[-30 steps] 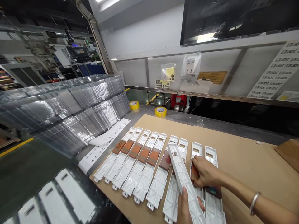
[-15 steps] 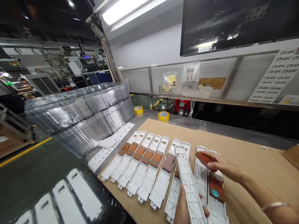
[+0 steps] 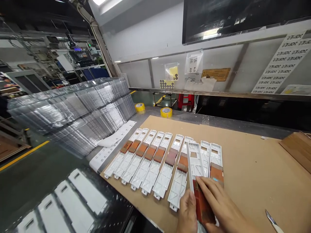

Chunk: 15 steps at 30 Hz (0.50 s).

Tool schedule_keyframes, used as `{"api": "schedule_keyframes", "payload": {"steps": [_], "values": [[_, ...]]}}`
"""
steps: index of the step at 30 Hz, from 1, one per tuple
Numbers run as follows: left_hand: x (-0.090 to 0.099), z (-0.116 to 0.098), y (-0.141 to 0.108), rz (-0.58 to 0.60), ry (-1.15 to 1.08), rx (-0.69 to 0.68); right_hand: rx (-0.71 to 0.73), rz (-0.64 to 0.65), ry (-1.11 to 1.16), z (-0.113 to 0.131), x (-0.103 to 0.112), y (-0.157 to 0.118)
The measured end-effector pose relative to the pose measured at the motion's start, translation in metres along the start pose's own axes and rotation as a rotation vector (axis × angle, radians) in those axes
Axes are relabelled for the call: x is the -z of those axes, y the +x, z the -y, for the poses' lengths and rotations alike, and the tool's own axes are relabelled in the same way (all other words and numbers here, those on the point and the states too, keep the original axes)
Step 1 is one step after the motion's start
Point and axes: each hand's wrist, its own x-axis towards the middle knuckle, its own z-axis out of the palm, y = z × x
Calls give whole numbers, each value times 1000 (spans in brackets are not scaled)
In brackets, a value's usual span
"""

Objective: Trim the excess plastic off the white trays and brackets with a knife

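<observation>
This looks like a factory workshop. Machinery (image 3: 79, 56) stands at far left, a yellow floor line (image 3: 24, 156) below it, and label sheets (image 3: 279, 64) line the bench.

Surface (image 3: 228, 125): dark grey; brown cardboard sheet (image 3: 247, 168) laid over much of it. On the sheet, nine white ribbed strips (image 3: 163, 181) in a slanted row, window cut-outs at far ends; orange-brown blocks (image 3: 148, 152) across eight, one more purplish; the second strip from the right is partly hidden, block not visible. Folded cardboard (image 3: 296, 149) at right edge; pointed metal tool (image 3: 273, 222) near bottom right. Behind the sheet, two yellow tape rolls (image 3: 166, 112), apart. To its left, white label strips (image 3: 116, 136), beside stacked clear plastic trays (image 3: 80, 111); trays' base hard to make out
</observation>
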Motion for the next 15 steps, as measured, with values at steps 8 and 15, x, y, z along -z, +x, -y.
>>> {"api": "schedule_keyframes", "payload": {"steps": [8, 15], "values": [[13, 7, -20, 134, 151, -81, -107, 83, 200, 4, 19, -24], [21, 1, -47, 255, 553, -62, -936, -234, 656, 18, -15, -25]]}}
